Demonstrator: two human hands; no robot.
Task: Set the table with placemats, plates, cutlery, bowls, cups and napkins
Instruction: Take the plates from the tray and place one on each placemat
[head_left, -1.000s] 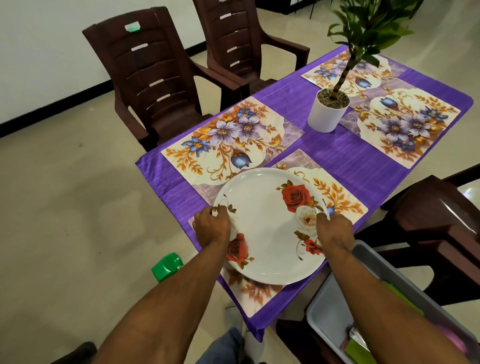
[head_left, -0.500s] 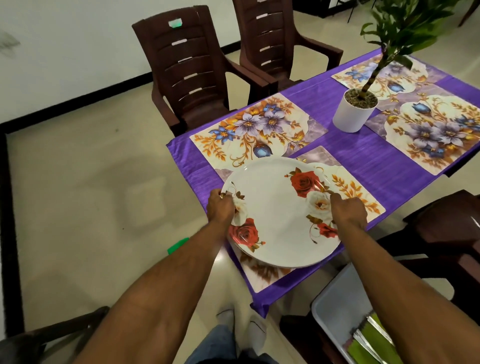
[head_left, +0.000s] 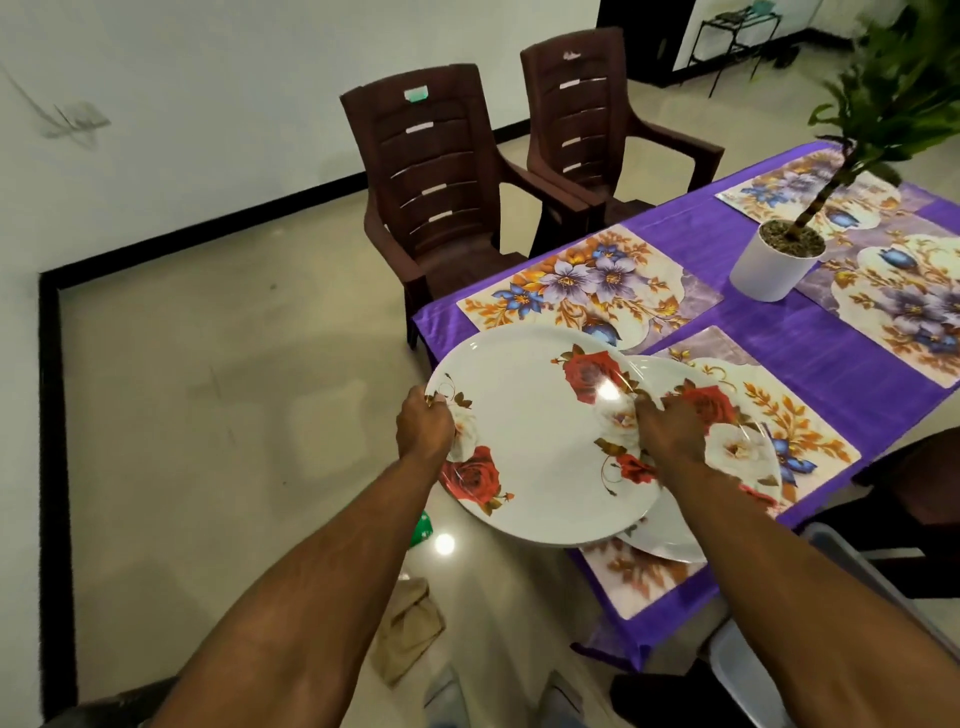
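Note:
I hold a large white plate (head_left: 535, 441) printed with red roses; it hangs raised over the table's near left corner. My left hand (head_left: 423, 428) grips its left rim. My right hand (head_left: 670, 426) grips its right rim. Under it a second rose plate (head_left: 737, 447) lies on the near floral placemat (head_left: 795, 410), half hidden by the upper plate and my right hand. A bare floral placemat (head_left: 587, 280) lies just beyond, on the purple tablecloth (head_left: 810, 353).
A white plant pot (head_left: 769, 270) stands mid-table between two further placemats (head_left: 904, 306) (head_left: 789, 192). Two brown chairs (head_left: 431, 171) (head_left: 587, 114) line the far side and a dark chair (head_left: 914, 483) is at right. A grey bin (head_left: 852, 566) sits by my right arm. A cloth (head_left: 410, 623) lies on the floor.
The top plate has been lifted off the stack and shifted left, uncovering a second plate left on the near placemat. My head has turned left.

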